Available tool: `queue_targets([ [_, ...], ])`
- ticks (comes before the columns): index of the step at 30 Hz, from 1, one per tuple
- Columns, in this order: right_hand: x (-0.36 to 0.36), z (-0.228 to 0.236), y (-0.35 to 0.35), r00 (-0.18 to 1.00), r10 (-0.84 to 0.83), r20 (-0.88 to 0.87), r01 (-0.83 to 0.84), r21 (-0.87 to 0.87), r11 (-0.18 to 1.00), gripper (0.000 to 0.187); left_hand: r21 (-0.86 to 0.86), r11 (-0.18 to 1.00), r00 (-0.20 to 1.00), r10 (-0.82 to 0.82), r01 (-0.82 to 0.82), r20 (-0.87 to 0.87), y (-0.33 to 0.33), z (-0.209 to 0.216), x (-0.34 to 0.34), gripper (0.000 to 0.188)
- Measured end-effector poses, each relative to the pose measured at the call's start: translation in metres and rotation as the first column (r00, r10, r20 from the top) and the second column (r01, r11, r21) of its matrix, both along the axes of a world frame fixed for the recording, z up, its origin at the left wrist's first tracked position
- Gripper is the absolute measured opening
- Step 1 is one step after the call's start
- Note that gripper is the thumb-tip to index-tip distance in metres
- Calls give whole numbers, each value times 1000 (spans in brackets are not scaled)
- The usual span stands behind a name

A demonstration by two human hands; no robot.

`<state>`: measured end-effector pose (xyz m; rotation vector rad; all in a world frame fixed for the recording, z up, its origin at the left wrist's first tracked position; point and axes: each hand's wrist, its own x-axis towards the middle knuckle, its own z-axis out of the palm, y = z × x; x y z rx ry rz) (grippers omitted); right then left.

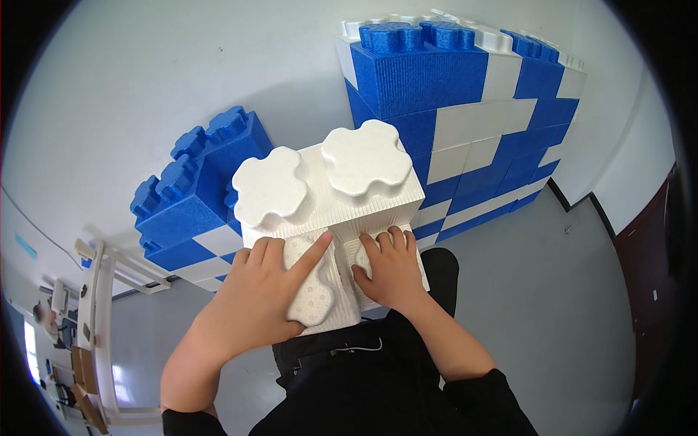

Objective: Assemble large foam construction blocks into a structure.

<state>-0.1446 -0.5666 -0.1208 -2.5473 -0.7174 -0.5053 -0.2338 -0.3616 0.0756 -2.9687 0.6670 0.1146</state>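
While the blue-and-white stack [465,131] stands built behind, white block [331,218] is at the waist, seemingly unplaced; left hand [251,301] and right hand [392,269] grip it, fingers on near studs. Stacking apparently remains.

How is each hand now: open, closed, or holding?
Left hand: open, spread across a white stud.
Right hand: curled over another stud; grip cannot be told.

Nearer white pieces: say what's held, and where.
Left hand: on the speckled stud of the left white piece. Right hand: on the right white piece's stud. Gripping or just pressing cannot be told.
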Motion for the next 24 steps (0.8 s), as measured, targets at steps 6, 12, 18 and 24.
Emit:
queue_targets([
  [6,5,-4,2,1000,-8,-7,8,14,1000,67,66,998,999,-2,-1,44,-6,22,-4,119],
  [12,5,-1,1,999,27,29,-28,63,998,62,-1,999,967,-47,49,250,-18,102,-58,115],
  [18,13,-21,-13,996,80,-50,-46,491,870,54,-88,994,981,-40,58,192,-22,64,-35,112],
  [24,28,-26,-39,819,511,-260,153,958,243,47,-262,950,962,-105,172,251,-45,33,-22,103],
])
